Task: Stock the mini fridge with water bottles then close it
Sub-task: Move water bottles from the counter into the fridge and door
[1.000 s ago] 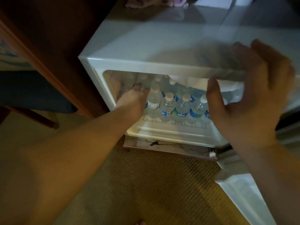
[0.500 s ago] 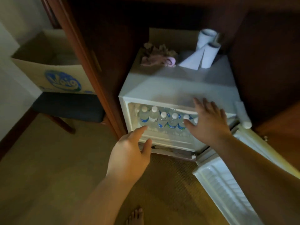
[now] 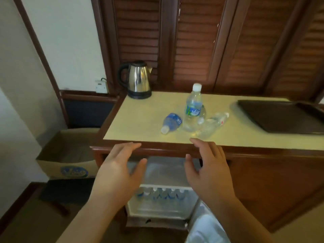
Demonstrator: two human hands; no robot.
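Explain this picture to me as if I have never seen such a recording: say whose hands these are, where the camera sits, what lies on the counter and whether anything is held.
No machine here: a person wears one wide-angle camera on the head, looking forward and down, so the two bare arms reaching in from below are that person's own. The left hand and right hand are both spread with relaxed fingers, in front of the counter's edge, and hold nothing.

On the pale countertop stand an electric kettle at the back and an upright water bottle. Beside that bottle lie a blue-labelled bottle on its left and a clear bottle on its right. A dark tray sits at the far right.

Below the counter, the mini fridge is open, with a row of bottle caps showing inside. A cardboard box stands at the left.
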